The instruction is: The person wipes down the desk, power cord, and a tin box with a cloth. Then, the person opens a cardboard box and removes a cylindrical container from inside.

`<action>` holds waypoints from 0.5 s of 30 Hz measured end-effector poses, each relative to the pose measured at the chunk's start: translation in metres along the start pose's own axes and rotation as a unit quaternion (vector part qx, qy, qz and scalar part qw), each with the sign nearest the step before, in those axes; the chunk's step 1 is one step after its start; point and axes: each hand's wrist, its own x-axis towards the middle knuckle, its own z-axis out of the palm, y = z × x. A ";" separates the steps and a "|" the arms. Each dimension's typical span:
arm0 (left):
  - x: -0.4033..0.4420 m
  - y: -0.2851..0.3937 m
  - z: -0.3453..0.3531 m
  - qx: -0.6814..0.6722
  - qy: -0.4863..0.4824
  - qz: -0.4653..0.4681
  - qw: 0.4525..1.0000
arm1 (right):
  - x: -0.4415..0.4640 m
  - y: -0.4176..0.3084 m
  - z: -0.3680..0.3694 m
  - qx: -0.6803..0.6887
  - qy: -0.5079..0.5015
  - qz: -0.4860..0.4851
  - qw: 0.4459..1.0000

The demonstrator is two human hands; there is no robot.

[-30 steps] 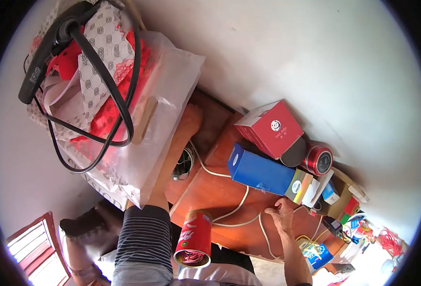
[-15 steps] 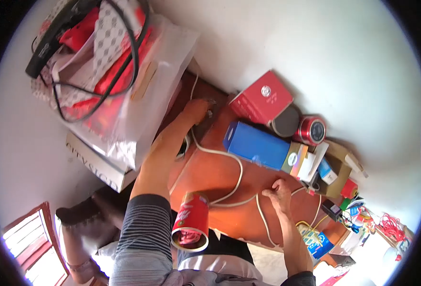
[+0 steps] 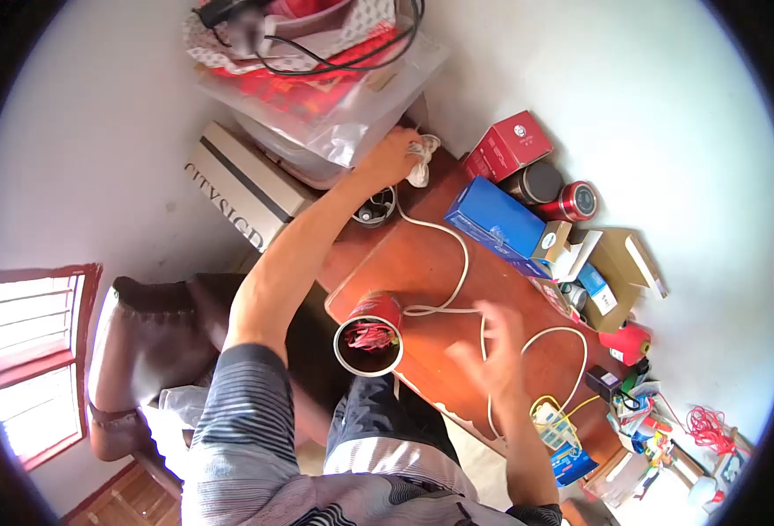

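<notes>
Just below centre, a red cylindrical can (image 3: 378,306) shows its round open mouth. At upper centre, the left hand (image 3: 394,156) grasps a crumpled white bundle (image 3: 421,167). Right of centre, the right hand (image 3: 495,351), blurred, is released, fingers apart over the reddish-brown table (image 3: 431,263).

Two hands (image 3: 392,159) (image 3: 497,358), one white cloth (image 3: 422,164), one red-filled can (image 3: 377,304), one long blue box (image 3: 495,216), one window (image 3: 32,372).

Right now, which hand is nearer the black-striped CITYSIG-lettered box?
Left. The left hand is to the right of the box, gripping a crumpled white bundle; the right hand is farther right, over the orange-brown tabletop.
</notes>
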 end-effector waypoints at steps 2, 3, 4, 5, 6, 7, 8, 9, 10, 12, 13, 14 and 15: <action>-0.044 0.007 -0.017 -0.086 0.109 -0.035 0.990 | -0.007 -0.065 0.021 -0.104 -0.085 -0.192 0.972; -0.065 0.018 -0.037 -0.108 0.088 -0.084 0.987 | -0.009 -0.073 0.038 -0.115 -0.143 -0.231 0.955; -0.089 0.026 -0.055 -0.130 0.065 -0.132 0.981 | -0.011 -0.085 0.051 -0.162 -0.182 -0.240 0.939; -0.117 0.027 -0.062 -0.157 0.127 -0.129 0.971 | -0.012 -0.088 0.063 -0.207 -0.205 -0.253 0.923; -0.147 0.027 -0.066 -0.183 0.186 -0.128 0.957 | -0.010 -0.089 0.073 -0.246 -0.200 -0.257 0.913; -0.174 0.035 -0.077 -0.247 0.204 -0.162 0.933 | -0.007 -0.087 0.081 -0.284 -0.195 -0.260 0.902; -0.202 0.044 -0.090 -0.309 0.218 -0.196 0.905 | -0.004 -0.078 0.091 -0.290 -0.190 -0.261 0.901; -0.228 0.046 -0.094 -0.394 0.232 -0.211 0.864 | -0.001 -0.068 0.100 -0.267 -0.187 -0.271 0.906; -0.254 0.044 -0.095 -0.413 0.246 -0.236 0.844 | 0.002 -0.063 0.105 -0.244 -0.187 -0.281 0.909; -0.304 0.025 -0.077 -0.484 0.273 -0.259 0.790 | 0.005 -0.063 0.103 -0.236 -0.177 -0.284 0.912; -0.325 0.021 -0.067 -0.503 0.292 -0.264 0.770 | 0.008 -0.066 0.099 -0.220 -0.167 -0.281 0.919; -0.347 0.016 -0.057 -0.528 0.300 -0.278 0.744 | 0.009 -0.077 0.088 -0.228 -0.173 -0.260 0.922; -0.363 0.019 -0.051 -0.539 0.321 -0.305 0.717 | 0.011 -0.089 0.075 -0.211 -0.162 -0.249 0.931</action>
